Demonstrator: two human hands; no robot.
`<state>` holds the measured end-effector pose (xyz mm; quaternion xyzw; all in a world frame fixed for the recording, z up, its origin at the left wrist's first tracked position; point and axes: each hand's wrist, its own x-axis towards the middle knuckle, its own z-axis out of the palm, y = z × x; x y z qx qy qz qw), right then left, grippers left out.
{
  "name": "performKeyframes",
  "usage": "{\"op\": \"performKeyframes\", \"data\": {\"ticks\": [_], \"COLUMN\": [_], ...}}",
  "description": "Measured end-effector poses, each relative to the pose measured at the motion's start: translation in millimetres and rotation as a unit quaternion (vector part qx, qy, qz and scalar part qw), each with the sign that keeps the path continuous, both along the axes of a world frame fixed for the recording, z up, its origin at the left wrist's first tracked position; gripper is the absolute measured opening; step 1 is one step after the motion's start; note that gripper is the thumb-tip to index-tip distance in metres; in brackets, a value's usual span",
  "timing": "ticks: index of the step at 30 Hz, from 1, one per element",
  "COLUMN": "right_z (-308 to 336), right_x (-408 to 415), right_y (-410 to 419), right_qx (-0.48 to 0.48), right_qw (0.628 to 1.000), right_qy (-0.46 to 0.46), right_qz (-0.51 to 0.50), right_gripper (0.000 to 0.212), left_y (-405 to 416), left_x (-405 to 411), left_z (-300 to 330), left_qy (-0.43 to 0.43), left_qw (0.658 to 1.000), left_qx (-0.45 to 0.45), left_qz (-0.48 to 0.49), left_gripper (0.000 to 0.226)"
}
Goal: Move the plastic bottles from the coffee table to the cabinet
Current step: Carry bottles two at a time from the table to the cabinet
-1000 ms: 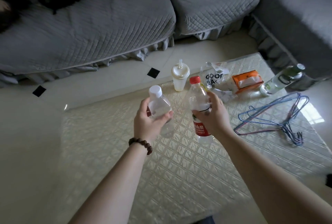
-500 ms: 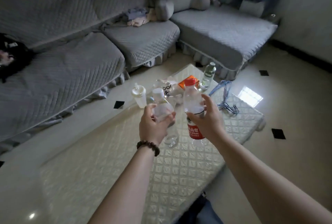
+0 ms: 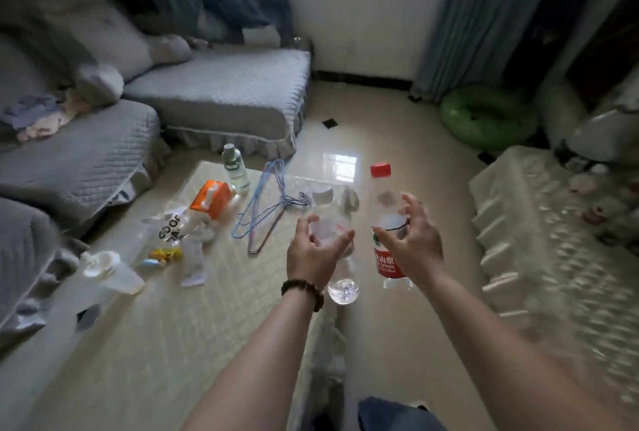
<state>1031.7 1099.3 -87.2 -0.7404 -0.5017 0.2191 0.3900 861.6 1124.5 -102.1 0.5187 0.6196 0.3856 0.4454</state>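
Plastic bottles (image 3: 340, 251): two (both held).

a home living room: sofa (image 3: 221, 99), coffee table (image 3: 145, 344).

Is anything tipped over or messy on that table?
Yes. The white cup with a straw lid lies on its side at the table's near left edge, and wire hangers sprawl in a tangle. The green-labelled bottle stands upright. No spill shows.
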Motion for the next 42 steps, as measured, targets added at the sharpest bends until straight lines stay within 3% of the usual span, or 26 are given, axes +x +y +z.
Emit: {"op": "performKeyframes", "data": {"ticks": [10,25,30,42], "right_z": [4,-13,-28,-69], "right_x": [179,409,446,536], "right_y": [-92,-217,-242,-217], "right_qx": [0.010,0.017,0.013,-0.012], "right_qw": [0.984,0.943,0.925,0.865], "right_qy": [-0.006,0.005,0.025,0.058], "right_qz": [-0.179,-0.332,-0.380,-0.498], "right_gripper": [0.074,0.073,0.071,0.074], "left_y": [-30,-118,-125,-77], "left_x": [194,457,506,643], "left_z": [20,14,1,-40], "left_qy": [-0.006,-0.068,-0.023,0.068], "left_qw": [0.981,0.937,0.924,0.867], "left_qx": [-0.001,-0.065,-0.076,-0.046], "left_qz": [-0.193,-0.336,-0.373,-0.491], "left_gripper": [0.060,0.062,0.096,0.076]}}
